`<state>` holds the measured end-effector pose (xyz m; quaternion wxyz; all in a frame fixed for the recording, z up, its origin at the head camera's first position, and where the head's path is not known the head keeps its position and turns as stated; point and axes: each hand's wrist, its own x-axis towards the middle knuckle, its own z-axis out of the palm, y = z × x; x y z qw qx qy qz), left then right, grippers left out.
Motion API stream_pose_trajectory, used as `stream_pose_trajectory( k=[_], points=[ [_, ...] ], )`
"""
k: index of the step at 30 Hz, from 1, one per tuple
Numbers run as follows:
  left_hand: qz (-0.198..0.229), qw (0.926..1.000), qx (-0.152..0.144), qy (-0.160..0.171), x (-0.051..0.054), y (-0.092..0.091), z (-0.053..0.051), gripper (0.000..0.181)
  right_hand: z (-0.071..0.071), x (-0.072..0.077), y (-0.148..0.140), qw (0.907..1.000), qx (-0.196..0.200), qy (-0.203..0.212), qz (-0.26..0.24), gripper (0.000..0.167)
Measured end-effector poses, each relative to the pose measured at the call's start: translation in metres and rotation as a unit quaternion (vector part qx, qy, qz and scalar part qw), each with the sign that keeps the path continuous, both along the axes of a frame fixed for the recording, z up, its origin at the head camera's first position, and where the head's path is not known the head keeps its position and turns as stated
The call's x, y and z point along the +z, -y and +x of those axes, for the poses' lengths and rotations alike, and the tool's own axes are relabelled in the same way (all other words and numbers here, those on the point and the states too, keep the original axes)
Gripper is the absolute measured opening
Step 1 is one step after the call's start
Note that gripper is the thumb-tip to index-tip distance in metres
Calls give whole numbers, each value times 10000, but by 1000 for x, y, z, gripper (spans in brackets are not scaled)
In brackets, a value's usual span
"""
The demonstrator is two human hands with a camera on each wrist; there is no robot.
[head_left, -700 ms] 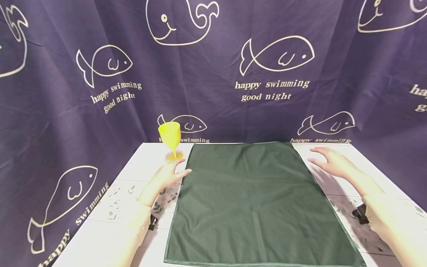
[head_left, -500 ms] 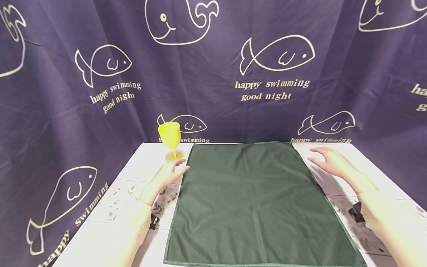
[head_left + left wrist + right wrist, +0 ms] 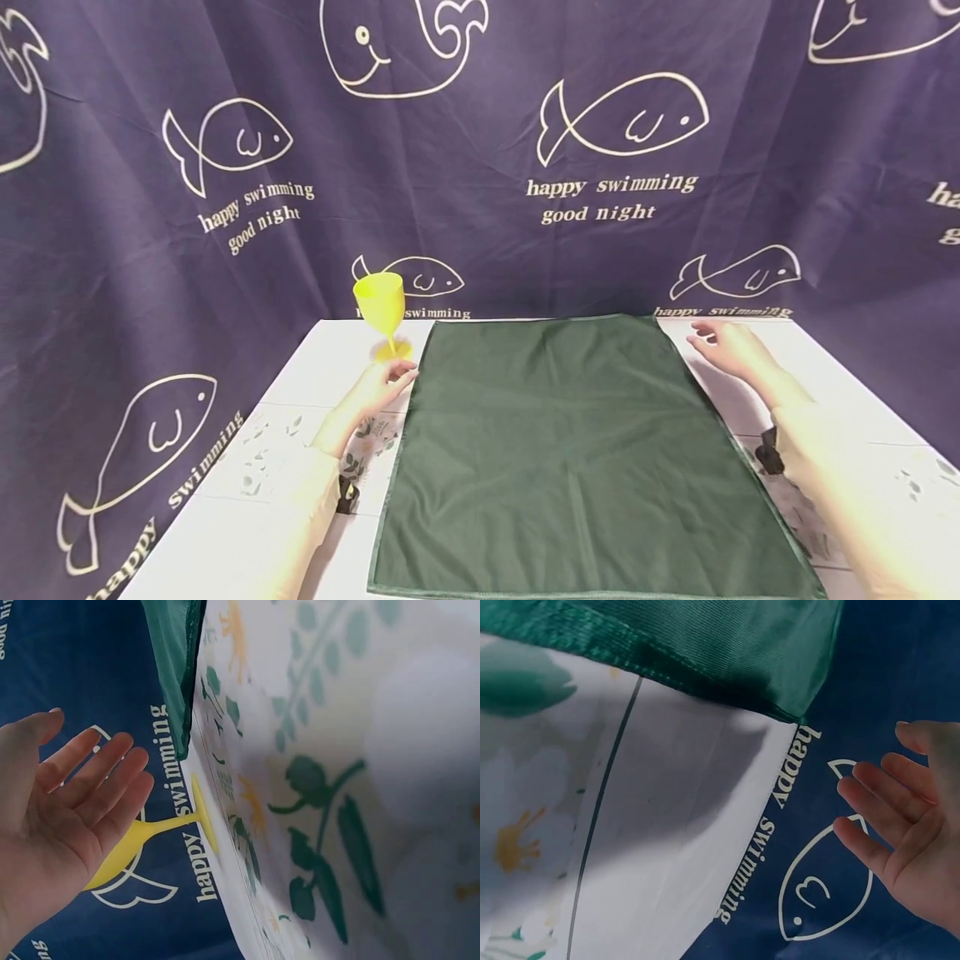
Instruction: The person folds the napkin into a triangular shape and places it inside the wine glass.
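A dark green cloth [image 3: 570,442] lies spread over the table, its surface lightly creased. Beside its upper left edge is my left hand [image 3: 372,390], fingers relaxed and holding nothing. Just beyond that hand stands a yellow goblet [image 3: 381,304], upright on its round foot. In the left wrist view, the hand [image 3: 71,802] hides part of the goblet's bowl, while the stem [image 3: 169,824] shows. Near the cloth's upper right corner, my right hand [image 3: 731,348] hovers with loosely bent fingers. The right wrist view shows that hand [image 3: 911,825] apart from the cloth [image 3: 735,645], with nothing in it.
The white table [image 3: 247,525] has leaf and flower prints, visible on both sides of the cloth. A dark blue curtain [image 3: 465,175] with white fish drawings and lettering hangs behind the table and along its sides.
My right hand has moved slightly inward and farther back, toward the cloth's upper right corner. My left thumb has drawn nearer its fingers. Cloth and goblet stay in place.
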<state>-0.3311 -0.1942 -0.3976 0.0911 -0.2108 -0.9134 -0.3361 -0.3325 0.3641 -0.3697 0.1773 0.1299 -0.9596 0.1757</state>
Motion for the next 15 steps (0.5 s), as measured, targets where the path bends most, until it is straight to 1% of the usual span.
stream_pose_trajectory(
  k=[3,7,12,15],
  points=[
    [-59,10000,-29,-75,-2,1,-1,26,-6,-4,1,10000,-2,86,11,37],
    [-16,10000,-92,15,-4,0,-2,27,-13,-11,1,10000,41,89,-11,35],
    [-28,9998,-174,135,-5,-1,-3,27,-21,-16,2,9997,191,-84,-101,31],
    [-75,9997,-195,106,-5,-1,-4,26,-26,-15,3,9993,272,-141,-229,30]
  ],
)
